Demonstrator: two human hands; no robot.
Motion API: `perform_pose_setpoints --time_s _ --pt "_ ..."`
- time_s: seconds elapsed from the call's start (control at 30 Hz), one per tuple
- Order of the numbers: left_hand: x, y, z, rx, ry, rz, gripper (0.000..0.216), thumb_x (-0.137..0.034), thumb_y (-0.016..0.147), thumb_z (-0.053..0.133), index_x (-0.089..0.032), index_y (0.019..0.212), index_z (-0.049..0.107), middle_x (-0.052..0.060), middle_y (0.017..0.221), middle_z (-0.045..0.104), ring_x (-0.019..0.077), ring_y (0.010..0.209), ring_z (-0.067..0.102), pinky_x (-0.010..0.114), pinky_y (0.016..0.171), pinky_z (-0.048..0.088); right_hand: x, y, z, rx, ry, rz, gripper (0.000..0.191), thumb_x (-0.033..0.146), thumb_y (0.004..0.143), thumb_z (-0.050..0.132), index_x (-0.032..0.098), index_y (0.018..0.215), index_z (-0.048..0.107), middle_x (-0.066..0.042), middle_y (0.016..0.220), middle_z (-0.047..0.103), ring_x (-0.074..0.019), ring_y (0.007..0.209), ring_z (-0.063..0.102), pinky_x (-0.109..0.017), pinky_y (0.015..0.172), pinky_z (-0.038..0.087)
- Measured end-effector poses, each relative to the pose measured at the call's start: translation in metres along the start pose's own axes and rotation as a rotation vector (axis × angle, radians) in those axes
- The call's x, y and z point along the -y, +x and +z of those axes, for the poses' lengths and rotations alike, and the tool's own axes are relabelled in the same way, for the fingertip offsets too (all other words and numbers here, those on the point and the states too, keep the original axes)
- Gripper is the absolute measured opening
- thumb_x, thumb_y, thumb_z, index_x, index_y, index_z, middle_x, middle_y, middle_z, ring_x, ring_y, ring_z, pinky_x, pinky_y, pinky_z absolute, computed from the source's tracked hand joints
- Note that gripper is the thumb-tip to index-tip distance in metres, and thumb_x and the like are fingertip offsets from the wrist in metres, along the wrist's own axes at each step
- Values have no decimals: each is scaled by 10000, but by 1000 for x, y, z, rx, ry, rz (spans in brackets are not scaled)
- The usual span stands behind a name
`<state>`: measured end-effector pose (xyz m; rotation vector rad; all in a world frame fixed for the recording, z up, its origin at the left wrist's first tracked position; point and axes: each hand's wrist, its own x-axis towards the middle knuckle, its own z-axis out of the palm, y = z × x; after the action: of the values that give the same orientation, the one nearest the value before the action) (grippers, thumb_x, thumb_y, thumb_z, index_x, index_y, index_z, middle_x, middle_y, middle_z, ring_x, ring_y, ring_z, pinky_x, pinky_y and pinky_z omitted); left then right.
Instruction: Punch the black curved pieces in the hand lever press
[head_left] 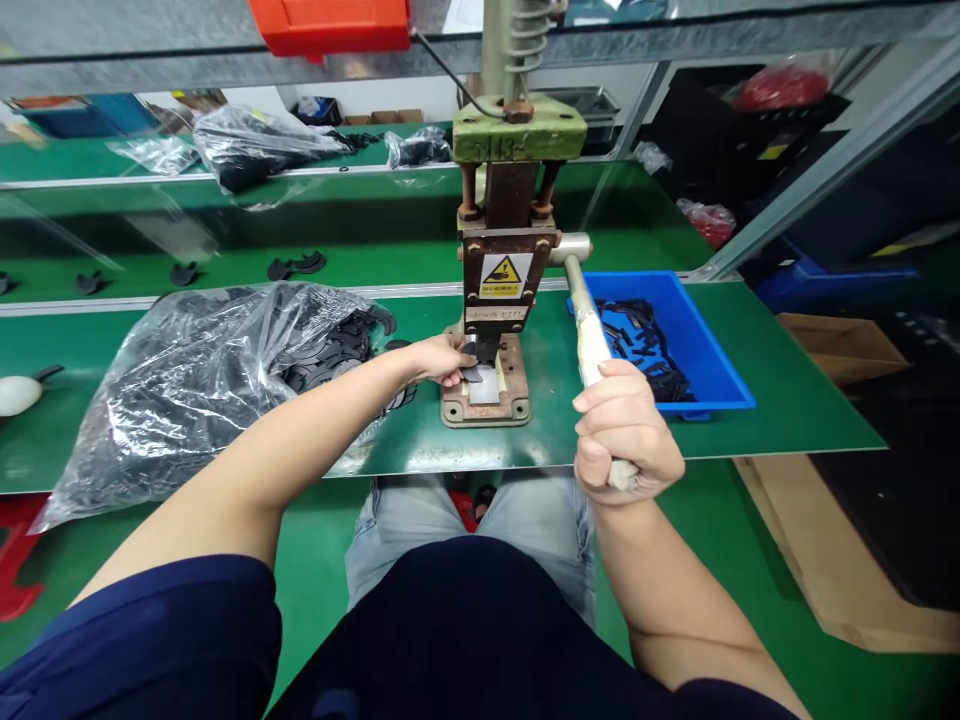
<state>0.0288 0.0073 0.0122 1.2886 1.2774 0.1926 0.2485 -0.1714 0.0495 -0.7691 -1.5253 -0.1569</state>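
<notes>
We've got a glossy bench point(420, 445), a rough, rusty-looking metal press point(508, 240) by its front edge, matt parts point(330, 350) in a crinkly, shiny plastic bag point(187, 390).

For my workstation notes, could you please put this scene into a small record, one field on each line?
left hand: pinches a thin black piece at the press base
right hand: closed around the lever
press: stands on a green work surface; yellow warning label on its front
left of press: clear plastic bag with black curved pieces
right of press: blue bin holding black pieces
behind the bag: a few black curved parts, spaced apart
</notes>
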Motion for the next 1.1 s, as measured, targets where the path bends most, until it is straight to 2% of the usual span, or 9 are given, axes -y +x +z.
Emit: perform_pose_setpoints --time_s 0.13,0.23,0.3,0.47,0.57,0.73,0.87,1.0,1.1 --pt "5 -17 9 -62 -91 90 301 -335 894 841 -196 929 576 16 644 681 124 486 639 213 489 507 3 9 0 11 81 -74 134 266 845 676 282 748 584 70 668 645 -182 723 713 -553 959 620" --pt "9 -31 -5 52 -152 255 272 -354 904 805 -175 973 611 113 967 797 146 672 739 221 555 557 4 10 0 15 94 -74 135 257 837 687 274 746 589 69 673 647 -184 732 715 -556 964 614" --pt "14 -38 -31 52 -68 345 271 -360 923 761 -173 1091 661 139 1150 800 170 790 769 245 616 582 3 10 1 3 109 -86 137 240 828 690 261 737 589 62 676 650 -182 731 711 -552 963 609" --pt "40 -43 -120 -427 560 416 282 -331 960 657 -193 1185 753 94 1186 810 227 1020 761 342 915 590 0 10 3 -17 125 -99 156 213 802 711 241 713 585 48 662 655 -191 705 702 -561 943 604" --pt "54 -36 -146 -420 920 343 353 -318 947 655 -222 1267 769 78 1239 809 255 1120 749 341 1014 551 -1 10 4 -26 135 -107 167 209 801 709 236 704 575 44 649 650 -189 699 702 -562 938 604" --pt "58 -9 -133 -300 1237 379 498 -355 961 656 -222 1437 711 117 1418 738 307 1339 654 361 1123 494 -2 10 3 -24 138 -111 173 206 802 715 233 703 575 45 650 648 -182 719 709 -559 947 592" --pt "50 11 -121 -219 1263 323 582 -275 881 746 -231 1460 701 134 1447 706 279 1282 691 318 1092 510 -2 10 3 -14 125 -119 156 193 789 704 233 707 578 38 652 649 -192 716 702 -575 936 589" --pt "41 19 -123 -195 1256 236 576 -284 837 797 -217 1405 728 144 1335 750 283 1169 736 310 1002 546 -2 10 3 -22 105 -112 161 226 798 698 246 701 571 50 642 640 -185 693 692 -570 939 600" --pt "38 16 -122 -229 1179 254 380 -322 927 716 -195 1282 761 124 1177 799 268 1098 748 306 968 551 -1 9 5 -43 94 -89 192 281 835 689 258 694 561 61 636 627 -178 689 689 -570 951 606"
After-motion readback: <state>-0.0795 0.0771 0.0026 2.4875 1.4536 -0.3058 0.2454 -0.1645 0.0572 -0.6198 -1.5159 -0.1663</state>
